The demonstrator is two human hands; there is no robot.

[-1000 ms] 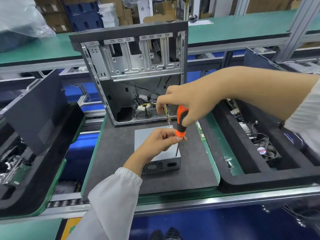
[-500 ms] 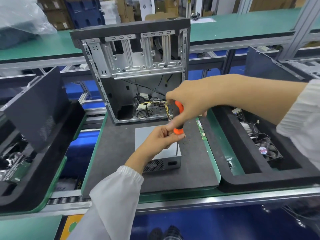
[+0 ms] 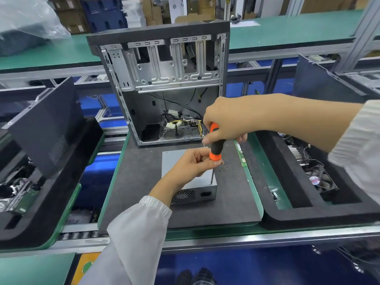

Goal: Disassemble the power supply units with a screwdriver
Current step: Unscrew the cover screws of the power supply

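Gripping the screwdriver (image 3: 215, 144) handle, my right hand (image 3: 225, 120) stands it upright on the power supply (image 3: 202, 185); my left hand (image 3: 194, 164) pinches its collar, computer case (image 3: 164, 79) behind.

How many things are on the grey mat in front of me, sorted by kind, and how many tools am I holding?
Power supply unit: 1
Open computer case: 1
Green memory stick at the mat's right edge: 1
Screwdriver, gripped by the right hand and steadied by the left hand: 1
Total: 4
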